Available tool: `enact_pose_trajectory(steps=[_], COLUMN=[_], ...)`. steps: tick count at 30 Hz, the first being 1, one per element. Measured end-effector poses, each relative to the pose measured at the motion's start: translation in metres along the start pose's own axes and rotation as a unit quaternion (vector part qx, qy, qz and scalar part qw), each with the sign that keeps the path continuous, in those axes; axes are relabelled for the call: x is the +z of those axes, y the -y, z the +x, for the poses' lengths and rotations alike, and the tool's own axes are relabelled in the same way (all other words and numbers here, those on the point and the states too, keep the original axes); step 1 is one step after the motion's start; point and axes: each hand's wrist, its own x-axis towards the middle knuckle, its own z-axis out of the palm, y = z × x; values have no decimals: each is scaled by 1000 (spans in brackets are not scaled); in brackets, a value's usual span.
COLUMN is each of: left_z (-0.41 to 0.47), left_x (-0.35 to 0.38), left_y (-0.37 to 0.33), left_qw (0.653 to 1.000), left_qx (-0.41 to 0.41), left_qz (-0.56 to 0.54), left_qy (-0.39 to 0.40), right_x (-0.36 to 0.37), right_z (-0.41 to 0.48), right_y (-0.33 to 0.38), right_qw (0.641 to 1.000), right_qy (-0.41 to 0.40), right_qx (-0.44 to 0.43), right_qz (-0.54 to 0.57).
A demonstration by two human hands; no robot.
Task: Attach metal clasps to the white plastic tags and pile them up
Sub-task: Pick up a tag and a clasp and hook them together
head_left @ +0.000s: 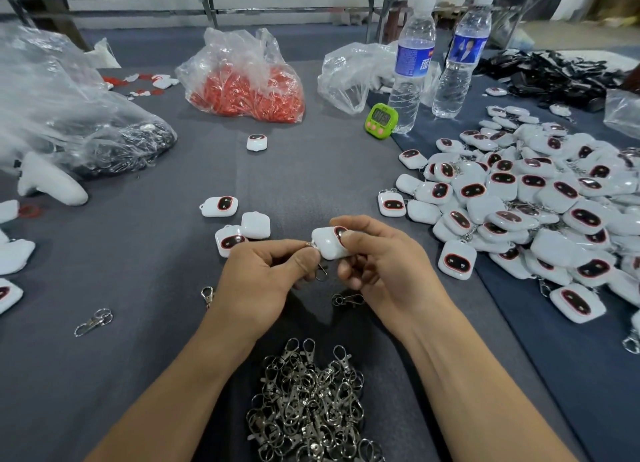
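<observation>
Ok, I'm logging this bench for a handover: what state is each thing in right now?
Held tag, lifted between both hands.
Clasp, dangling, attachment unclear.
Left hand, pinching the clasp's ring.
Right hand, gripping the held tag.
Water bottles, upright, capped.
Timer, standing upright.

**White, Red and Black on Grey-Blue Cloth**

The table cloth (138, 253) is plain grey-blue, and the cloth on the right (581, 375) is a darker navy. Each piece in the pile of tags (536, 201) is glossy white, with a black oval window that has a thin red ring around it. The held tag (327, 245) has the same colours. The heap of clasps (308, 402) is shiny silver-grey, as is the held clasp (321, 271). One clear bag (249, 90) is full of bright red pieces. The timer (381, 120) is lime green with pink buttons. Both bottles (410, 70) are transparent, with blue labels and white caps. The straps (554, 73) are black.
</observation>
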Motion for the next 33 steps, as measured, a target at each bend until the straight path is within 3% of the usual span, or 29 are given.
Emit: enact_pose_trajectory(steps=[2, 5, 8, 10, 12, 14, 16, 21, 23, 25, 28, 30, 31, 33], left_z=[-1, -5, -7, -7, -8, -7, -4, -1, -1, -4, -11, -11, -11, -9], left_x=[-1, -4, -7, -7, -6, -7, -5, 1, 0, -3, -4, -5, -4, -5], left_y=[1, 3, 6, 7, 5, 2, -3, -5, -5, -1, 3, 8, 9, 5], left_qw=[999, 983, 920, 886, 907, 960, 991, 999, 999, 991, 906, 872, 876, 922], left_qx=[20, 97, 174, 199, 168, 109, 47, -40, -30, 35, 153, 181, 175, 127], left_qz=[25, 148, 347, 414, 383, 249, 119, -30, -8, 117, 391, 450, 444, 355], left_qy=[-15, -42, -44, -55, -58, -63, -50, -14, -35, -55, -57, -68, -76, -85], right_x=[1, 3, 8, 12, 13, 12, 10, 10, 11, 13, 16, 19, 19, 17], right_z=[-1, -3, -6, -8, -9, -7, -6, -6, -7, -9, -10, -9, -9, -8], right_y=[0, -1, -6, -9, -9, -6, -3, -2, -3, -5, -12, -16, -16, -12], right_qw=[1000, 999, 995, 992, 994, 997, 999, 999, 999, 997, 986, 982, 983, 988], right_qy=[1, -8, -20, -24, -28, -29, -30, -27, -22, -24, -29, -28, -27, -28], right_qx=[-4, -25, -62, -80, -75, -56, -34, -24, -36, -67, -122, -134, -134, -121], right_qz=[-1, -21, -74, -92, -78, -48, -12, 9, 4, -30, -107, -128, -124, -97])
